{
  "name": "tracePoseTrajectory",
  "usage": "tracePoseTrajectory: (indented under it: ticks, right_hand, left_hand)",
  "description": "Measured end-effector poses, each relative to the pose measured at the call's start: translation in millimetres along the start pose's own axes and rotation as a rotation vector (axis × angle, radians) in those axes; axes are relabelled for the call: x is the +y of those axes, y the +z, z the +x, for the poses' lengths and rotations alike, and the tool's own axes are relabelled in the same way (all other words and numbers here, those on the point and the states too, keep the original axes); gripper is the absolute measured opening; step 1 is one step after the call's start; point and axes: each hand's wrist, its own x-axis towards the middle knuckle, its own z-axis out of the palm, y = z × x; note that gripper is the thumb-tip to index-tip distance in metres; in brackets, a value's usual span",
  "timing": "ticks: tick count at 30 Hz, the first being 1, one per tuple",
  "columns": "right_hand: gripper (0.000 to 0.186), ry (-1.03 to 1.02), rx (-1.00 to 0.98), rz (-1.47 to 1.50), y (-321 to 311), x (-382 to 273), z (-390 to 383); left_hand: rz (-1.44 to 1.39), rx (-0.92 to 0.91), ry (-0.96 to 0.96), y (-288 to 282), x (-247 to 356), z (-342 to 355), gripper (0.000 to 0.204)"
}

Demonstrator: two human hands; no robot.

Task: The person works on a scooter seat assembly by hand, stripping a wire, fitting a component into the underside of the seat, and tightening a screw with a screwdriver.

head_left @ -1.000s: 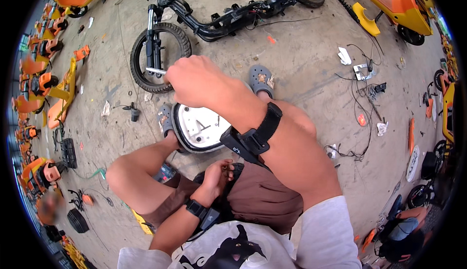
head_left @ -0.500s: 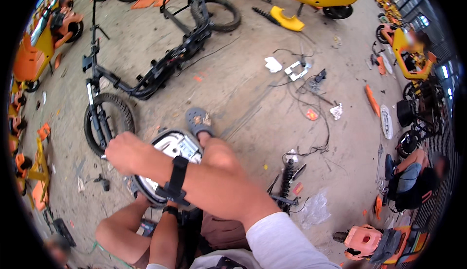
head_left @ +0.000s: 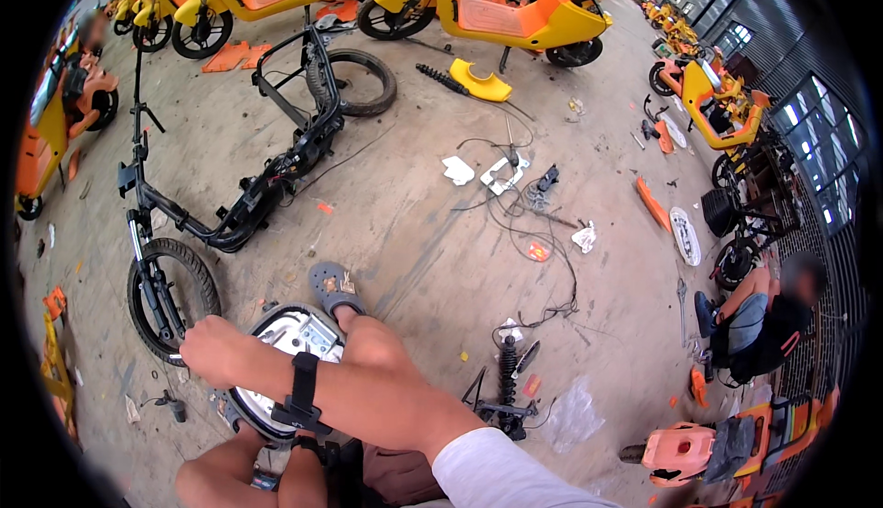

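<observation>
Between my legs lies a wheel with a white hub face, silver fittings and a dark rim. My right forearm, with a black strap round the wrist, reaches across over it. My right hand is closed in a fist at the wheel's left side, close to the front wheel of a bare scooter frame. Anything inside that fist is hidden. Below, my left forearm goes up toward the wheel's lower edge. My right arm covers my left hand, so its fingers do not show.
A black scooter frame stands ahead on the left. To the right lie a shock absorber, clear plastic film and loose cables. Yellow scooters line the back. A person squats at the right.
The view has tilted up and turned, showing more of the scooters at the back. My right hand stays closed beside the wheel; I see nothing taken hold of or let go.
</observation>
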Motion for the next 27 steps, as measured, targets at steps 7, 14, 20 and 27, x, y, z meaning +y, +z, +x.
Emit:
tracePoseTrajectory:
  ticks: [7, 14, 20, 27]
  right_hand:
    - [0.007, -0.007, 0.063, 0.042, 7.6, 4.6, 0.5]
    - [0.008, -0.015, 0.043, 0.039, 7.8, 0.9, -1.7]
    - [0.008, -0.009, 0.023, 0.021, 8.0, 1.4, -1.5]
    - [0.008, -0.031, -0.031, 0.031, 4.0, 1.5, 0.5]
  left_hand:
    - [0.014, 0.151, 0.048, -1.6, -17.3, 2.9, 0.022]
    - [0.002, 0.34, 0.089, 13.0, -63.7, 15.6, 0.023]
    - [0.041, 0.533, 0.146, 53.1, -123.1, 56.3, 0.024]
    - [0.115, 0.74, 0.251, 95.0, -166.1, 109.8, 0.025]
